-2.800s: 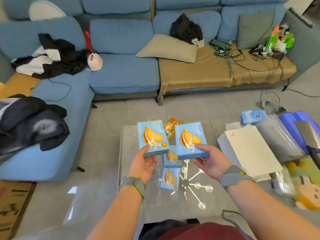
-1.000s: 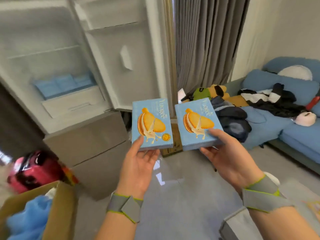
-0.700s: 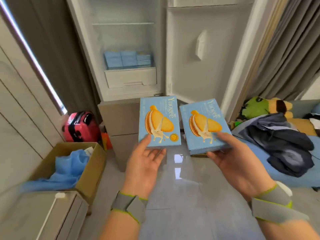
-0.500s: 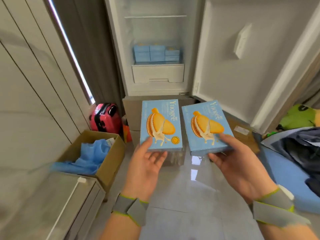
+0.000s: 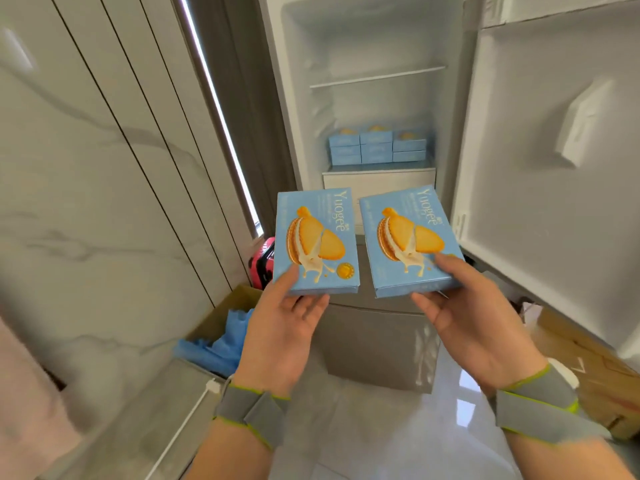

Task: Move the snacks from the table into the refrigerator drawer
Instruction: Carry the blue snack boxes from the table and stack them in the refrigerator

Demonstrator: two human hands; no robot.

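Note:
My left hand (image 5: 280, 332) holds a light blue snack box (image 5: 316, 237) by its lower edge, thumb on the front. My right hand (image 5: 474, 320) holds a second, identical snack box (image 5: 408, 233) the same way. Both boxes are upright, side by side, in front of the open refrigerator (image 5: 374, 64). Inside it, several more blue snack boxes (image 5: 376, 146) are stacked above the white drawer (image 5: 377, 180), whose front is partly hidden behind the held boxes.
The refrigerator door (image 5: 554, 140) stands open on the right. A cardboard box with blue cloth (image 5: 221, 337) and a red suitcase (image 5: 260, 265) sit at lower left by the panelled wall (image 5: 104, 168). The grey lower compartment (image 5: 377, 341) is closed. Flat cardboard (image 5: 588, 362) lies at right.
I have turned from the table and sofa toward the refrigerator and moved closer. Both hands keep the same hold on the two boxes.

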